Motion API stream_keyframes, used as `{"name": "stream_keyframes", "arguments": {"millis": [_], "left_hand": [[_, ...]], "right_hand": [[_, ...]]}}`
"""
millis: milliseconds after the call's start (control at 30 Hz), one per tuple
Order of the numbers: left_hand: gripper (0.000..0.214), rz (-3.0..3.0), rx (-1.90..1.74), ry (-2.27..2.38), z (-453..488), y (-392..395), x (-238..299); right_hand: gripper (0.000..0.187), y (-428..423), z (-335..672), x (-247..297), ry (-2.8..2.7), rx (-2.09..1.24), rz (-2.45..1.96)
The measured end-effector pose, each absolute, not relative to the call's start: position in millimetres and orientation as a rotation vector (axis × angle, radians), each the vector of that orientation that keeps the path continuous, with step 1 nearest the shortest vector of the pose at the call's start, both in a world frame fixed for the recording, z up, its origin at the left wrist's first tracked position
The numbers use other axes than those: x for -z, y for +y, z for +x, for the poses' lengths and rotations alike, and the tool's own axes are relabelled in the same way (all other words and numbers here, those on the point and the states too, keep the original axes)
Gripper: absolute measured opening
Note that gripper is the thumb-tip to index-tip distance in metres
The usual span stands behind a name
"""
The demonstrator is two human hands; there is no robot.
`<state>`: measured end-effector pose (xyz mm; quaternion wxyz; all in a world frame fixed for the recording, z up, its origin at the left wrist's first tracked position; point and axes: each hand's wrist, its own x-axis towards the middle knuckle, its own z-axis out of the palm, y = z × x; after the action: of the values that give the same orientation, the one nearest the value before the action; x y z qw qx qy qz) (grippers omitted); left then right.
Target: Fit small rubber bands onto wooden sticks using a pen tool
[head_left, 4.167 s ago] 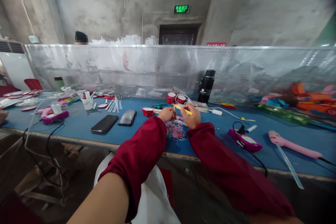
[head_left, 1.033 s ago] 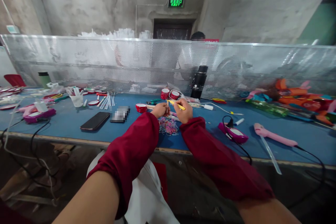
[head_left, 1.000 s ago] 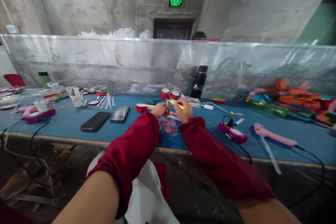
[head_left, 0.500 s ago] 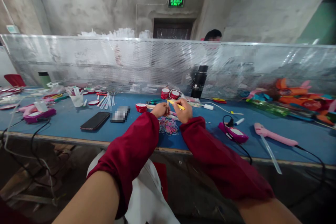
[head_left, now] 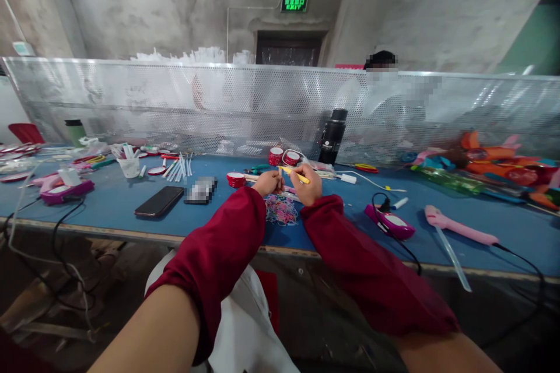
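Note:
My right hand (head_left: 310, 184) is closed round a slim yellow pen-shaped tool (head_left: 301, 177), its tip slanting towards my left hand. My left hand (head_left: 268, 183) is pinched shut close to that tip, and whatever lies between its fingers is too small to make out. Below both hands, a heap of thin pink, blue and white bands or strings (head_left: 282, 210) lies on the blue table (head_left: 245, 226). Red-and-white round pieces sit beside my left hand (head_left: 236, 179) and behind both hands in stacks (head_left: 275, 155).
A black flask (head_left: 332, 137) stands before the perforated metal screen (head_left: 210, 108). Left are a phone (head_left: 158, 201) and a cup of sticks (head_left: 128, 165). Right are a purple device (head_left: 390, 222), a pink glue gun (head_left: 461, 226) and orange items (head_left: 503, 163). A person (head_left: 380, 84) is behind the screen.
My hands and the yellow tool keep almost the same place. Behind the screen, the person has shifted to the right.

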<state>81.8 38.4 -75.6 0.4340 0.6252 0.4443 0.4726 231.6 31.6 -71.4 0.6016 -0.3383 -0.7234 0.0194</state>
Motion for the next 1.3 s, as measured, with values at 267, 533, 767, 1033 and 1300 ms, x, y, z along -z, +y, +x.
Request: {"name": "stream_keyframes", "arguments": {"millis": [267, 533, 767, 1033, 1300], "left_hand": [[0.027, 1.551, -1.158, 1.118, 81.2, 37.9, 74.9], [0.025, 1.532, -1.148, 1.14, 82.0, 36.7, 73.0], [0.022, 1.529, -1.152, 1.136, 81.6, 40.4, 75.6], [0.024, 1.557, -1.136, 1.126, 79.7, 43.0, 77.5], [0.025, 1.55, -1.145, 1.137, 80.3, 39.7, 76.3]], "right_hand": [[0.014, 32.4, 231.6, 72.4, -1.664, -0.073, -0.8], [0.015, 36.0, 232.6, 74.7, -1.668, -0.048, -0.811], [0.015, 36.6, 233.0, 75.7, -1.703, -0.031, -0.816], [0.016, 33.3, 231.3, 73.6, -1.698, -0.01, -0.823], [0.015, 34.3, 231.8, 75.0, -1.71, -0.003, -0.826]]}}
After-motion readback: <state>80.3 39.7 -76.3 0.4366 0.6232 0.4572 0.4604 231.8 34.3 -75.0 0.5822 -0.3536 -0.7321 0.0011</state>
